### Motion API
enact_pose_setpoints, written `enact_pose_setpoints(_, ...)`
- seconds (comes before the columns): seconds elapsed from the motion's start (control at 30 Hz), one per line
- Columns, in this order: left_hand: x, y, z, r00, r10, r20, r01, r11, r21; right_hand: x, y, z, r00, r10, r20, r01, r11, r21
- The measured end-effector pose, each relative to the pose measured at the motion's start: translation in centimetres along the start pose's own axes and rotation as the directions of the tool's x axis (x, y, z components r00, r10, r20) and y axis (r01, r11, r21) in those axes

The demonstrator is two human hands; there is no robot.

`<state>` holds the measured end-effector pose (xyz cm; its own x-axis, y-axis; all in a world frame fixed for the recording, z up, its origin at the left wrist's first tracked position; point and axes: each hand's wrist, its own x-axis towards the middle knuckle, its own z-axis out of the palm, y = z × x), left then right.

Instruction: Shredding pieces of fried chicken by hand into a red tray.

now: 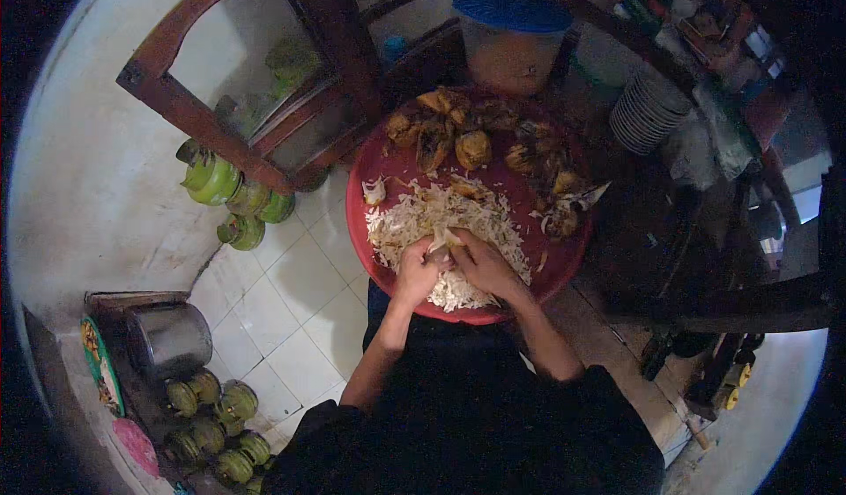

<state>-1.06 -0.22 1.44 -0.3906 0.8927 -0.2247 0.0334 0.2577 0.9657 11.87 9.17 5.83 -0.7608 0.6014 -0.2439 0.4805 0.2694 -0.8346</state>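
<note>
Both of my hands meet over a heap of pale shredded meat (413,214) on a round red tray (357,231). A whitish piece of meat (444,237) is pinched between the fingers of my left hand (420,267) and my right hand (481,260). Browned pieces of cooked meat, probably chicken (472,149), lie along the tray's far side. More dark scraps and bones (562,221) sit at its right. A small pale chunk (374,192) rests near the left rim.
Behind the tray stands a clear tub with a blue lid (512,9). Stacked plates (648,115) are at the right. A wooden-framed glass door (205,125) juts in at the left, above green gas cylinders (244,194). Lower left are a metal pot (170,338) and more cylinders (211,429).
</note>
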Motion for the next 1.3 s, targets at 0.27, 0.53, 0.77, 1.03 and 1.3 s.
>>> enact_pose_setpoints(0.27,-0.1,0.8,0.2,0.995,-0.104,0.006,0.099,0.928,-0.358,-0.7,-1.6,-0.3,0.990,0.140,0.014,-0.139,0.959,0.246)
enact_pose_setpoints(0.53,-0.5,1.4,0.2,0.986,-0.164,0.009,0.152,0.894,-0.421,0.0,1.8,0.1,0.982,0.039,-0.186,-0.033,0.999,0.037)
enact_pose_setpoints(0.77,0.5,0.1,-0.3,0.991,0.066,0.114,-0.043,0.980,-0.192,-0.4,0.9,0.3,0.999,-0.041,0.008,0.040,0.998,0.054)
enact_pose_setpoints(1.03,0.4,1.2,0.2,0.997,0.047,-0.058,-0.053,0.991,-0.121,-0.4,1.6,1.6,1.000,0.004,-0.031,0.004,0.970,0.245)
enact_pose_setpoints(1.3,-0.3,0.9,0.6,0.995,-0.008,-0.100,-0.005,0.991,-0.133,0.4,0.5,-1.0,0.971,0.126,-0.203,-0.116,0.992,0.057)
